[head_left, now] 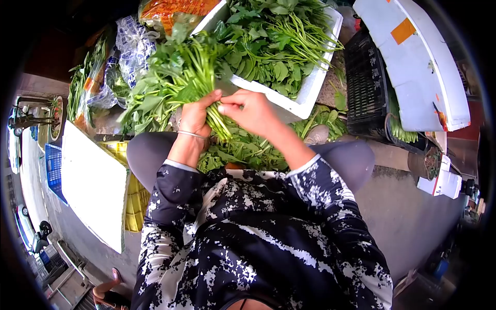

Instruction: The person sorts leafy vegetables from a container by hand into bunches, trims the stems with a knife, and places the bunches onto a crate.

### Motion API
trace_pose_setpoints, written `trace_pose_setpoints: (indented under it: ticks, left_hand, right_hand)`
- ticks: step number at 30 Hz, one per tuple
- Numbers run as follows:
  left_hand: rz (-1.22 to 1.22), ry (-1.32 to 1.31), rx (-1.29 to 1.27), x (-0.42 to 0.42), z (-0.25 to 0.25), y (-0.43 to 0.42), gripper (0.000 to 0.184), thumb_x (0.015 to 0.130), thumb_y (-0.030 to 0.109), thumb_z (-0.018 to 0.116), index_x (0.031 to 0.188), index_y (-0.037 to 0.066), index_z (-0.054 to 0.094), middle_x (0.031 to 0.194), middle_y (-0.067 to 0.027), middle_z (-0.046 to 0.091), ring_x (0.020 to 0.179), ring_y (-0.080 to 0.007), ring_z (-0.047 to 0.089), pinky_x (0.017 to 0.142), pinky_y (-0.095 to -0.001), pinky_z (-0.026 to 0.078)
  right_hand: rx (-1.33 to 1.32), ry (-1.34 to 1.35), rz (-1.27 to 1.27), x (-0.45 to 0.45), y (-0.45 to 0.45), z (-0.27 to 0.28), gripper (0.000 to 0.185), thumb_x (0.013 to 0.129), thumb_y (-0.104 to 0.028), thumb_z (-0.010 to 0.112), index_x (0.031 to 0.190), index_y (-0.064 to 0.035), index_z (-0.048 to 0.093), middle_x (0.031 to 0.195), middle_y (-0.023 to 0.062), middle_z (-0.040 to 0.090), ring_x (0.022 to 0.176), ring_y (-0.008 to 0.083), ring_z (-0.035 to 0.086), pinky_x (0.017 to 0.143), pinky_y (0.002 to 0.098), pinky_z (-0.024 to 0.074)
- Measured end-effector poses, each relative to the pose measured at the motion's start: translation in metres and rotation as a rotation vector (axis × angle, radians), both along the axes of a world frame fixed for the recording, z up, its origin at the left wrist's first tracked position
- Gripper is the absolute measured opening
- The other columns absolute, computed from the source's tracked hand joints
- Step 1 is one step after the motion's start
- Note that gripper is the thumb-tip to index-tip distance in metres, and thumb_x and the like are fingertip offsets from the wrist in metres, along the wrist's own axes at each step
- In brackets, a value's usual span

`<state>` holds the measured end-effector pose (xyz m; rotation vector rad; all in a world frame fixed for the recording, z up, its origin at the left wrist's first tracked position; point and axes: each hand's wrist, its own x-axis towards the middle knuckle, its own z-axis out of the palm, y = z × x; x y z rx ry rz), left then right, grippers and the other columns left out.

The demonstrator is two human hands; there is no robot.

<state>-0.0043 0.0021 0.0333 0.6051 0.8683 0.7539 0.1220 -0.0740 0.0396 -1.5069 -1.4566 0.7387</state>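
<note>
My left hand (195, 114), with a bangle at the wrist, is wrapped round a bunch of leafy greens (194, 72). The bunch's leaves spread up and left, and its pale green stem ends stick out below my fist. Close beside it, my right hand (250, 111) is pinched at the stems near my left thumb. What lies between those fingertips, if anything, is too small to make out. A white foam box (302, 107) full of similar greens (279, 46) stands just beyond my hands. More loose leaves (243, 150) lie on the ground between my knees.
At the right stand a black plastic crate (366, 77) and a white foam lid (429, 67). Plastic-wrapped bundles (132, 46) lie at the back left. A white foam board (93, 181) leans against a yellow crate (135, 204) at left, near a blue crate (54, 170).
</note>
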Motion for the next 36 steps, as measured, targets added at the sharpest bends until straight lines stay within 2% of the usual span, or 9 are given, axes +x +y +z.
trace_pose_setpoints:
  ticks: [2, 6, 8, 12, 22, 26, 28, 31, 36]
  left_hand:
    - [-0.068, -0.083, -0.107, -0.006, -0.002, 0.003, 0.012, 0.079, 0.006, 0.056, 0.088, -0.002, 0.056, 0.077, -0.0099, 0.060, 0.071, -0.0173, 0.058, 0.066, -0.0277, 0.049]
    - [0.030, -0.153, -0.172, -0.008, 0.002, 0.003, 0.012, 0.080, 0.007, 0.055, 0.089, -0.003, 0.054, 0.081, -0.0101, 0.058, 0.077, -0.0198, 0.058, 0.070, -0.0301, 0.048]
    - [0.013, -0.176, -0.160, -0.008, 0.003, 0.004, 0.012, 0.080, 0.006, 0.055, 0.088, -0.003, 0.054, 0.082, -0.0099, 0.058, 0.078, -0.0201, 0.058, 0.070, -0.0307, 0.048]
    - [0.013, -0.187, -0.167, -0.010, 0.001, 0.008, 0.012, 0.079, 0.005, 0.055, 0.088, -0.003, 0.054, 0.082, -0.0096, 0.058, 0.078, -0.0203, 0.058, 0.069, -0.0307, 0.049]
    - [0.013, -0.221, -0.149, -0.006, -0.003, 0.010, 0.011, 0.079, 0.006, 0.055, 0.086, -0.003, 0.055, 0.079, -0.0121, 0.057, 0.073, -0.0198, 0.056, 0.069, -0.0290, 0.048]
    - [-0.004, -0.202, -0.163, -0.005, 0.001, 0.008, 0.011, 0.078, 0.007, 0.058, 0.085, -0.001, 0.055, 0.078, -0.0091, 0.058, 0.075, -0.0185, 0.058, 0.068, -0.0285, 0.048]
    - [0.004, -0.217, -0.160, -0.004, 0.003, 0.008, 0.011, 0.078, 0.007, 0.057, 0.086, -0.001, 0.055, 0.079, -0.0083, 0.058, 0.075, -0.0186, 0.058, 0.068, -0.0287, 0.048]
    - [0.011, -0.250, -0.155, -0.004, -0.001, 0.006, 0.013, 0.078, 0.006, 0.058, 0.088, -0.001, 0.054, 0.081, -0.0073, 0.057, 0.077, -0.0191, 0.058, 0.068, -0.0297, 0.048]
    - [-0.011, -0.284, -0.159, 0.000, 0.004, -0.002, 0.012, 0.077, 0.005, 0.058, 0.086, -0.002, 0.054, 0.081, -0.0078, 0.058, 0.077, -0.0198, 0.058, 0.069, -0.0312, 0.048]
  right_hand:
    - [-0.382, 0.408, -0.213, 0.036, 0.020, 0.003, 0.016, 0.074, -0.015, 0.060, 0.084, -0.0030, 0.064, 0.073, 0.0107, 0.062, 0.060, 0.0228, 0.059, 0.056, 0.0328, 0.0464]
    - [-0.382, -0.650, -0.591, 0.133, 0.046, -0.061, 0.025, 0.082, -0.010, 0.041, 0.101, -0.0061, 0.057, 0.105, 0.0138, 0.056, 0.087, 0.0287, 0.057, 0.075, 0.0381, 0.0469]
    - [-0.423, -0.819, -0.627, 0.167, 0.049, -0.082, 0.020, 0.077, -0.006, 0.045, 0.096, -0.0043, 0.053, 0.099, 0.0192, 0.056, 0.091, 0.0353, 0.054, 0.075, 0.0422, 0.0447]
    - [-0.079, -1.173, -0.622, 0.179, 0.050, -0.101, 0.020, 0.079, -0.008, 0.042, 0.096, -0.0062, 0.053, 0.099, 0.0180, 0.055, 0.088, 0.0314, 0.056, 0.077, 0.0398, 0.0448]
    - [-0.304, -1.235, -0.360, 0.190, 0.048, -0.077, 0.013, 0.078, -0.012, 0.047, 0.082, -0.0073, 0.058, 0.086, 0.0099, 0.060, 0.084, 0.0273, 0.057, 0.072, 0.0408, 0.0454]
    - [-0.526, -0.779, -0.320, 0.182, 0.031, -0.039, 0.014, 0.075, -0.015, 0.059, 0.084, -0.0044, 0.059, 0.078, 0.0078, 0.062, 0.075, 0.0254, 0.059, 0.064, 0.0343, 0.0454]
    - [-0.403, 0.112, -0.221, 0.178, 0.022, -0.032, 0.024, 0.073, -0.019, 0.064, 0.090, -0.0020, 0.059, 0.076, 0.0041, 0.063, 0.070, 0.0142, 0.058, 0.062, 0.0276, 0.0451]
    - [-0.415, 0.597, -0.323, 0.153, -0.002, 0.000, 0.027, 0.072, -0.020, 0.068, 0.089, -0.0012, 0.060, 0.074, 0.0014, 0.062, 0.061, 0.0074, 0.053, 0.054, 0.0222, 0.0405]
    - [-0.400, 0.450, -0.411, 0.127, -0.017, -0.027, 0.029, 0.070, -0.025, 0.070, 0.089, -0.0057, 0.063, 0.076, -0.0001, 0.061, 0.060, 0.0045, 0.047, 0.045, 0.0183, 0.0281]
